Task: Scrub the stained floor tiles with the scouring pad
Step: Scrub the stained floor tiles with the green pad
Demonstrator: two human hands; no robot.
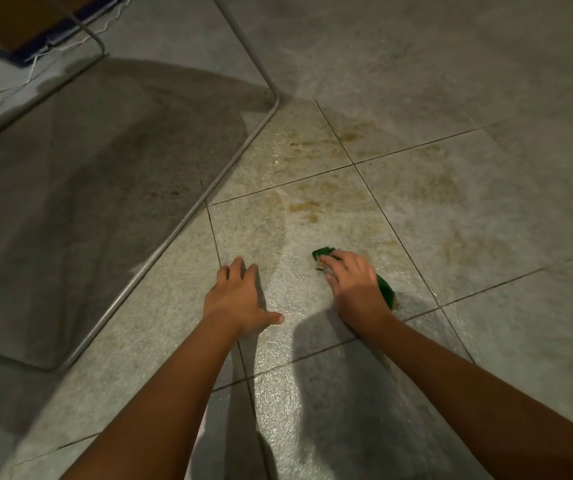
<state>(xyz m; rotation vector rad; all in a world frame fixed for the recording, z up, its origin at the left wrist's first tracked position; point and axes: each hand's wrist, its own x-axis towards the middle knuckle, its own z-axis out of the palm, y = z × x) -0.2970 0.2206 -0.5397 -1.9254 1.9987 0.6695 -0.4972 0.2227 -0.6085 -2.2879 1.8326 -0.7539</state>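
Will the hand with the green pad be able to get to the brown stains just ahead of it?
Probably yes. The right hand grips the pad on the floor, and only bare floor lies between it and the nearest brown stains.

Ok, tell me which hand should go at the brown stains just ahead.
Right. The right hand already grips the green scouring pad against the tile, just short of the brown stains. The left hand rests flat on the floor, fingers spread, holding nothing, probably bracing.
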